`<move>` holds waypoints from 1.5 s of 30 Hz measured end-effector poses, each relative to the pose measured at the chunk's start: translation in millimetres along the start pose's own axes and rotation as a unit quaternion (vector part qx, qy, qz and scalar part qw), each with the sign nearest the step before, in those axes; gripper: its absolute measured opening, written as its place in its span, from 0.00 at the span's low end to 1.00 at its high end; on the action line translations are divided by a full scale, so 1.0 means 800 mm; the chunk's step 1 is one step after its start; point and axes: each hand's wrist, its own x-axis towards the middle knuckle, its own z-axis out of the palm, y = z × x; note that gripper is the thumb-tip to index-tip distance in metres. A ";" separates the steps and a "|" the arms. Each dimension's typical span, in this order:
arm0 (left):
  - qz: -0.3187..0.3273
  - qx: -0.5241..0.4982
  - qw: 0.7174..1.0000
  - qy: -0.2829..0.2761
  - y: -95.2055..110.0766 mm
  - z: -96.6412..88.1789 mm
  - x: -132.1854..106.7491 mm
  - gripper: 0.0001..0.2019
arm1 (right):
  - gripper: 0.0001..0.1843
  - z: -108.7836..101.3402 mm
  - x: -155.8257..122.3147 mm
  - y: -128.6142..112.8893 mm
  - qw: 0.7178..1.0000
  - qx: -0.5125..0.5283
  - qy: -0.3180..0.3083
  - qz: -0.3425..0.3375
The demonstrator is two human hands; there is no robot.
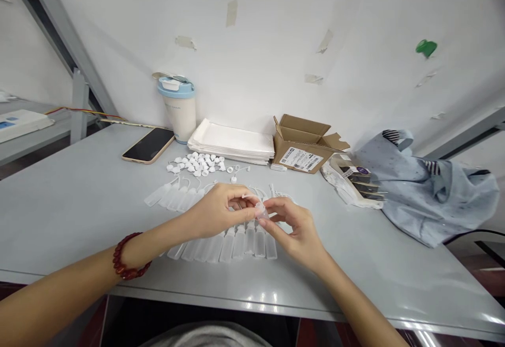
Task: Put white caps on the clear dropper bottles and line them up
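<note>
My left hand (223, 209) and right hand (292, 227) both pinch one small bottle (261, 211). More bottles (228, 246) lie in rows; white caps (198, 164) sit loose. Can't tell how many are finished.

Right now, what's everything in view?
Bottles: many, translucent, table centre
Caps: many, white, behind bottles
Smartphone: one, black-screened, left
Lidded cup: one, cream-blue, back
Packets: stack, white, beside cup
Open carton: one, brown, back
Cloth: one, blue, right
Package: one, dark, beside cloth
Tape: several, beige, wall
Fitting: one, green, wall
Device: one, white, far left
Table: one, grey, beneath
Wall: one, white, behind
Bracelet: one, red, left wrist
Left hand, right hand: two, bare, holding bottle
</note>
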 end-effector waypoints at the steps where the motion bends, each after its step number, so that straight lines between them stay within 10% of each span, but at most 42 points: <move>1: 0.000 0.007 1.000 -0.001 0.000 0.000 0.000 0.10 | 0.09 -0.001 0.000 -0.001 1.000 -0.021 0.005 -0.011; 20: -0.027 0.004 0.997 0.070 -0.005 -0.011 0.005 0.11 | 0.08 -0.055 0.011 -0.002 0.935 0.019 -0.135 0.328; 45: -0.027 0.008 0.998 0.062 -0.003 -0.010 0.001 0.13 | 0.02 -0.047 0.010 -0.001 0.916 -0.071 -0.176 0.354</move>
